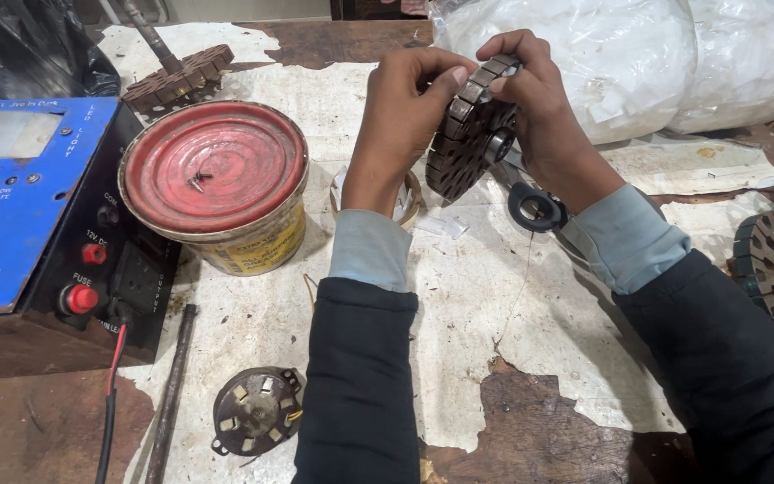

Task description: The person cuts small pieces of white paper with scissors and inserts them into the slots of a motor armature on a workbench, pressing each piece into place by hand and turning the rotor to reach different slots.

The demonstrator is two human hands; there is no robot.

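Both hands, left [402,108] and right [535,99], hold the stator [469,134] upright above the worktop [494,296], fingers [503,54] clamping its rim, face turned for viewing.

Dark slotted metal core [469,134], round, tilted on edge, held up just right of the red-lidded tin [215,184].

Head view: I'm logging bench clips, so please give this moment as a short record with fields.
held item: slotted round motor core, tilted on edge above the bench
left hand: left hand grips the core's left rim
right hand: right hand grips its top and right side
below hands: black ring on the white-covered bench
left of hands: tin with red lid; blue power box
near edge: small round motor part; metal rod
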